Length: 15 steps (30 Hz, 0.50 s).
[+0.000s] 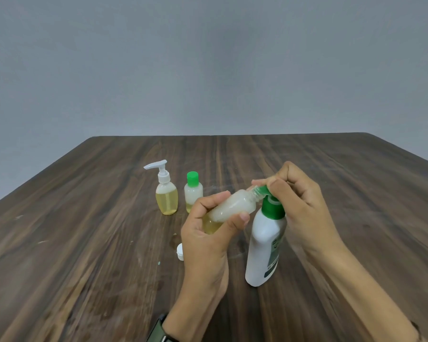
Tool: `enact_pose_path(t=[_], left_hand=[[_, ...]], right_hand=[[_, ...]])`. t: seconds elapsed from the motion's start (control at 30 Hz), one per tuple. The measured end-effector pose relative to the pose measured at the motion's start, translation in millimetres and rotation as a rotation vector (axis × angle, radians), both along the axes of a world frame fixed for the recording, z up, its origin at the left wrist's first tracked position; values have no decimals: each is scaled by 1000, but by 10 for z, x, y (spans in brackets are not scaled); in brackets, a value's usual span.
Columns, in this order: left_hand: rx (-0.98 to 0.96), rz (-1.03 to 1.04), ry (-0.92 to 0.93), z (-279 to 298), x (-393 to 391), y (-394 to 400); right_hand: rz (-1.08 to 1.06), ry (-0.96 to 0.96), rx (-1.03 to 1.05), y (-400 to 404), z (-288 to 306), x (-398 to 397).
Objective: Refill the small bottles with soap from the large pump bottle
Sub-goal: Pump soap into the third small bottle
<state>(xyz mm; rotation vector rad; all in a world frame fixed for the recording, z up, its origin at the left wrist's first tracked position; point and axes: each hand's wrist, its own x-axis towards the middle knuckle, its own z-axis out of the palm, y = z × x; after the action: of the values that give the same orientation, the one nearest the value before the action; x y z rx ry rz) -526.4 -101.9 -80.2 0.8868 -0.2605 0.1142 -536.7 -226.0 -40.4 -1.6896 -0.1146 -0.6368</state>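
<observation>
A small clear plastic bottle (229, 209), uncapped, is held tilted in the left hand (208, 233), its threaded neck brought up against the green pump spout (263, 190) of a large white plastic pump bottle (263, 253). Yellowish liquid is seen pooled at the small bottle's low end, with a cloudy white film along the upper inside wall. The left fingers and thumb are curled round its body. The right hand (299, 201) is set on the pump head, fingers curled over it, the thumb on top (whether it is being pressed down cannot be told).

The large bottle stands upright on the dark wood-grain table (84, 243), just right of centre. Its label is green and white; the writing is too blurred to be read.

Further back left, two more containers are noted, near each other: an oval clear bottle with a white pump (166, 193), mostly full of yellow liquid, and a small clear bottle with a green screw cap (193, 191), partly hidden behind the left hand.

A small white cap (180, 251) lies on the table just left of the left wrist. A dark wristband (160, 329) is worn on the left wrist. A grey wall (208, 58) stands behind the table.
</observation>
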Motion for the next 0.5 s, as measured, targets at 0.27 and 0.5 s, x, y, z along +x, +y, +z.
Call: enact_pose_path(t=[0.27,0.5], left_hand=[[-18,6,10,5,-2,-4],[-30,-5,18,6,-14,-13]], right_hand=[[-4,-13,-43,48,58,2],[15,-24,-52,25,57,-7]])
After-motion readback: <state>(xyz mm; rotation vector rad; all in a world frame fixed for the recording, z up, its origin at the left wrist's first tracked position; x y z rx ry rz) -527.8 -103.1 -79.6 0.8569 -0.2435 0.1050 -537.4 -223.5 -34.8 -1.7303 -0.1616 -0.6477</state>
